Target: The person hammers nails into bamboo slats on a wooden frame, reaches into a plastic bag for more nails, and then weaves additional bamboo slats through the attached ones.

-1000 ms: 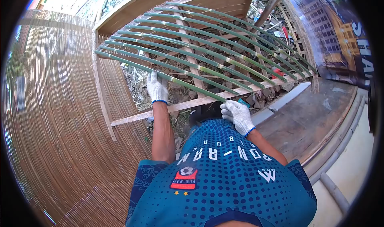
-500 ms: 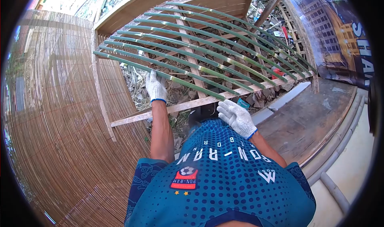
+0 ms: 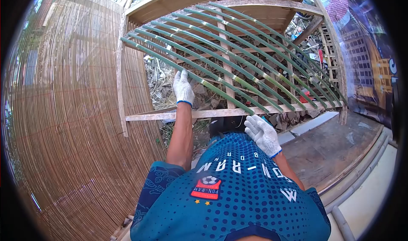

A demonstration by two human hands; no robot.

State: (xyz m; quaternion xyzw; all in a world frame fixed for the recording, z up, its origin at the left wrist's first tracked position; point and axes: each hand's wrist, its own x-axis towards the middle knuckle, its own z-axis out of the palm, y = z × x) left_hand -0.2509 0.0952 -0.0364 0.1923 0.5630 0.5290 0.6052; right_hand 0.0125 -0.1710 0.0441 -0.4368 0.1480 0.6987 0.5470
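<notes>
Several split green bamboo strips lie side by side, slanted across a wooden frame. My left hand, in a white knitted glove, has its fingers stretched up against the nearest bamboo strip, at its lower edge. Near that strip's right end, my right hand, gloved the same way, is held with its fingers straight, palm turned up and inward. Its fingertips are just below the strip's tip and the frame's front rail. Neither hand is wrapped around anything.
A woven bamboo screen stands on the left. Rubble and dry straw cover the ground under the frame. To the right are a wooden board, bamboo poles and a printed banner.
My view has shifted, so frame and strips appear farther right. Both hands keep nearly the same places along the nearest strip, with the right fingers a little more upright.
</notes>
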